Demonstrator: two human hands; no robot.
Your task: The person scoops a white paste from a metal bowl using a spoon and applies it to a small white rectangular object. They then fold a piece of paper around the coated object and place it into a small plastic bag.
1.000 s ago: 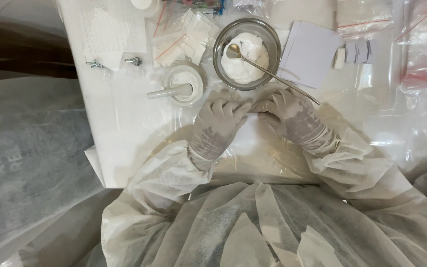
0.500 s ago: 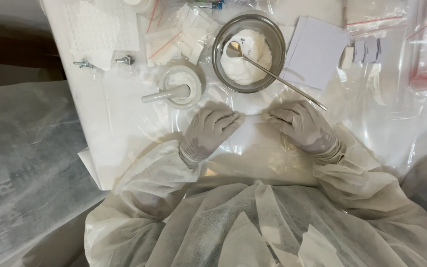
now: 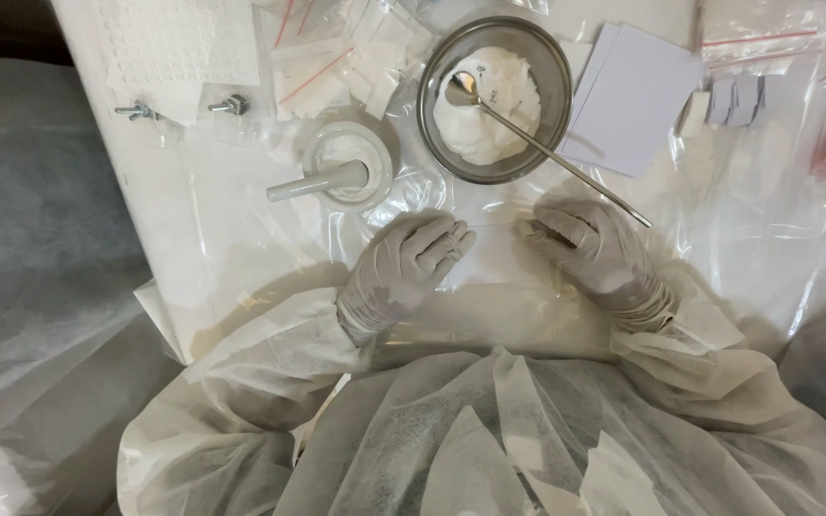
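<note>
The table [image 3: 160,205] is white and covered with clear plastic film; its left edge runs down the left of the view, and the person in a white gown sits at its near edge. Zip bags [image 3: 332,57] lie along the far edge, with more toward the far right corner.

At the far middle stands a metal bowl [image 3: 451,143] with a mound of white powder [image 3: 489,110] in it. A long spoon [image 3: 537,143] rests in the bowl, its scoop on the powder and its handle reaching over the rim toward the right hand. White cards [image 3: 633,96] lie just to the right of the bowl. To the left of the bowl stands a small white mortar [image 3: 348,164] with a pestle [image 3: 313,182] leaning out of it; whether the mortar holds any powder I cannot tell. Two bolts [image 3: 184,107] lie near the left edge.

Near the near edge, between the hands, lies a thin pale sheet [image 3: 494,244], apparently bare of powder. The gloved left hand [image 3: 403,272] rests curled at the sheet's left side, and the gloved right hand [image 3: 597,253] pinches at its right side; how firmly either grips it cannot be told.

Judging by this, powder is ready in the bowl and the sheet is being laid out or folded, while portioning looks not yet begun, as the spoon lies unheld.
</note>
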